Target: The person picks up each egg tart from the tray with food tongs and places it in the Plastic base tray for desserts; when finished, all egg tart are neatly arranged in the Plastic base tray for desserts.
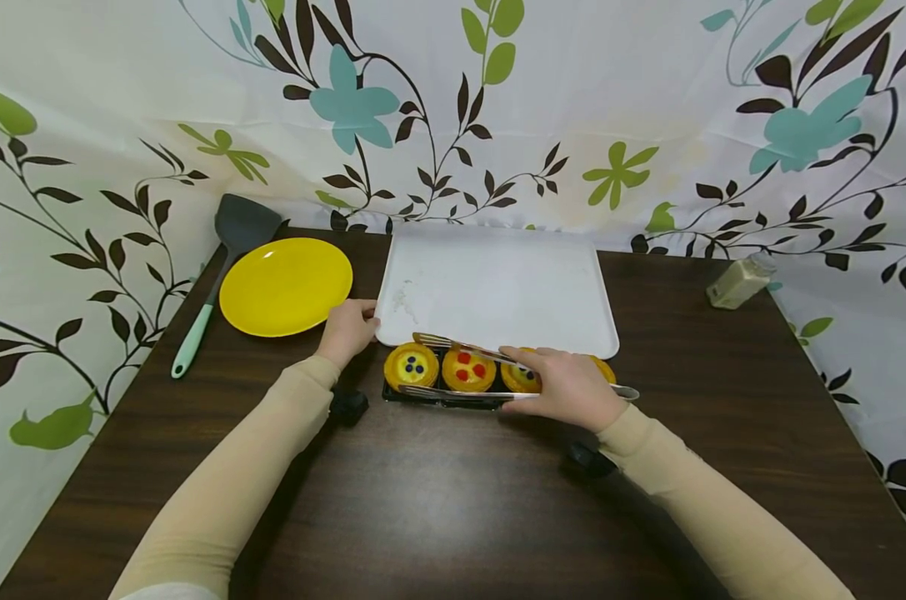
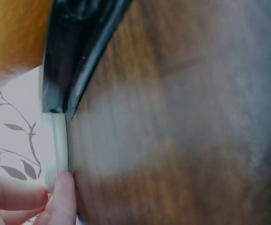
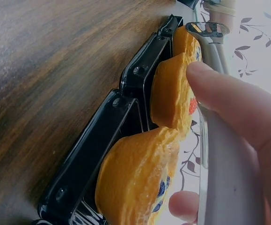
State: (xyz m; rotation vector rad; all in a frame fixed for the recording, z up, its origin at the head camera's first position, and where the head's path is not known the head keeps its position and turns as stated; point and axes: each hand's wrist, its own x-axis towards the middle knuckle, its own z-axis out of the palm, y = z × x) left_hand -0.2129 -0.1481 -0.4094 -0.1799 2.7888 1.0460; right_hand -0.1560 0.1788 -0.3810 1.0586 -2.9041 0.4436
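Note:
My left hand (image 1: 347, 332) pinches the near left corner of a white rectangular tray (image 1: 498, 287) between thumb and fingers. My right hand (image 1: 575, 388) grips metal tongs (image 1: 421, 390), whose arms stand apart above a black plastic container (image 1: 453, 403). In it sit several golden tarts in a row: one with blue dots (image 1: 411, 367) at the left end, one with red dots (image 1: 468, 372) beside it, then another blue-dotted tart (image 3: 135, 176). The right hand partly covers the row's right end. In the left wrist view, the container's end meets the tray's edge.
A yellow plate (image 1: 286, 287) lies left of the tray, next to a spatula (image 1: 246, 225) with a dark head and mint handle. A small clear shaker (image 1: 741, 282) stands at the far right. A leaf-patterned curtain (image 1: 453, 108) borders the brown table (image 1: 437, 508).

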